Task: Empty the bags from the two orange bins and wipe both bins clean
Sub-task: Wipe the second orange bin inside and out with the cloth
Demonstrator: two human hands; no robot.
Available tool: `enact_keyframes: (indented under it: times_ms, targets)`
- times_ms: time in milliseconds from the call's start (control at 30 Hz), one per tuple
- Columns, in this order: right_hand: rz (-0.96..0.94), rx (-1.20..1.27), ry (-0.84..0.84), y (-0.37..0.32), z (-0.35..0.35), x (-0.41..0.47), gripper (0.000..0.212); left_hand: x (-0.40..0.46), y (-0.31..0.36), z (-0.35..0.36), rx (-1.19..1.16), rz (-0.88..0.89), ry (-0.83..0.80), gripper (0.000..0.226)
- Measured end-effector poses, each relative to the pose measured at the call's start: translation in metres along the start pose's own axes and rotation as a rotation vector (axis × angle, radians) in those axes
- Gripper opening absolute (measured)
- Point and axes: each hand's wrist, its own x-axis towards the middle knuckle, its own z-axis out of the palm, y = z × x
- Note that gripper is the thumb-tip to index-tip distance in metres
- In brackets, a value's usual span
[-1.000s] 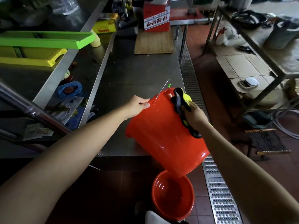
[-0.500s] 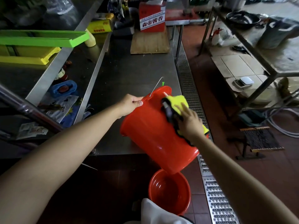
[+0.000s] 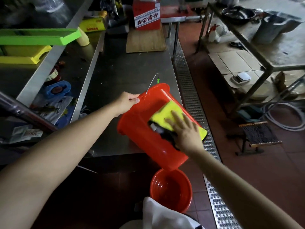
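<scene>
An orange bin (image 3: 142,129) is held tilted in the air at the steel table's near corner, its mouth turned away from me and its base low. My left hand (image 3: 127,103) grips its rim beside the wire handle. My right hand (image 3: 184,131) presses a yellow and black cloth (image 3: 166,116) flat against the bin's outer side, fingers spread. A second orange bin (image 3: 171,190) stands upright on the floor below, and its inside looks bare.
The steel table (image 3: 132,71) carries a wooden board (image 3: 145,40) and a red box (image 3: 146,15) at its far end. A metal floor drain grate (image 3: 189,90) runs along the right. A metal rack (image 3: 257,52) stands farther right. White fabric (image 3: 161,215) lies at the bottom edge.
My right hand has slid the cloth down from the bin's rim along its side, and the cloth has spread flat. The bin has tipped further over.
</scene>
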Motion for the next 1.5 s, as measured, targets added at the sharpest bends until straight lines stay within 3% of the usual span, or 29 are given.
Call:
enact_keyframes:
  times_ms: [100, 167, 233, 333, 433, 500, 567, 633, 700, 767, 867, 1000, 1100, 1367, 1500]
  targets:
    - [0.448, 0.364, -0.103, 0.055, -0.023, 0.018, 0.048, -0.001, 0.001, -0.001, 0.025, -0.027, -0.002, 0.037]
    - [0.525, 0.474, -0.128, 0.059, -0.029, 0.014, 0.048, -0.002, 0.000, -0.001, 0.020, -0.037, 0.004, 0.037]
    - [0.420, 0.269, -0.079, 0.035, -0.018, -0.001, 0.050, -0.001, 0.000, 0.000, -0.004, -0.043, -0.001, 0.037]
    - [0.115, -0.062, 0.038, -0.024, 0.012, -0.042, 0.065, 0.000, -0.002, 0.000, -0.033, -0.040, 0.005, 0.037]
    - [-0.214, -0.198, 0.054, -0.054, 0.036, -0.078, 0.065, 0.000, -0.003, 0.000, -0.043, -0.036, 0.004, 0.037]
    - [-0.303, -0.191, 0.066, -0.045, 0.035, -0.080, 0.061, -0.001, -0.007, -0.002, -0.033, -0.031, -0.006, 0.038]
    - [-0.197, -0.100, 0.045, -0.027, 0.024, -0.073, 0.057, -0.003, -0.010, -0.004, -0.043, -0.034, -0.030, 0.037]
    - [0.049, 0.036, 0.076, 0.004, 0.011, -0.058, 0.057, -0.005, -0.012, -0.006, -0.046, -0.038, -0.044, 0.036]
    - [0.309, 0.270, 0.077, 0.040, -0.002, -0.040, 0.050, -0.007, -0.012, -0.006, -0.037, -0.031, -0.036, 0.036]
    - [0.428, 0.479, 0.064, 0.060, -0.009, -0.028, 0.044, -0.009, -0.011, -0.004, -0.041, -0.035, -0.019, 0.036]
    - [0.360, 0.308, 0.088, 0.045, -0.002, -0.045, 0.048, -0.008, -0.007, -0.001, -0.060, -0.047, -0.001, 0.038]
    - [0.096, -0.073, 0.095, -0.019, 0.030, -0.098, 0.073, -0.004, -0.003, -0.001, -0.074, -0.085, -0.012, 0.042]
    - [0.022, -0.146, 0.068, -0.045, 0.038, -0.095, 0.089, -0.003, -0.001, -0.002, -0.106, -0.089, -0.036, 0.043]
    - [0.005, -0.116, 0.024, -0.108, 0.029, 0.036, 0.069, 0.001, -0.001, -0.003, -0.187, -0.045, -0.073, 0.035]
    - [0.011, -0.121, 0.034, -0.116, 0.030, 0.046, 0.068, 0.000, -0.002, -0.003, -0.185, -0.030, -0.062, 0.033]
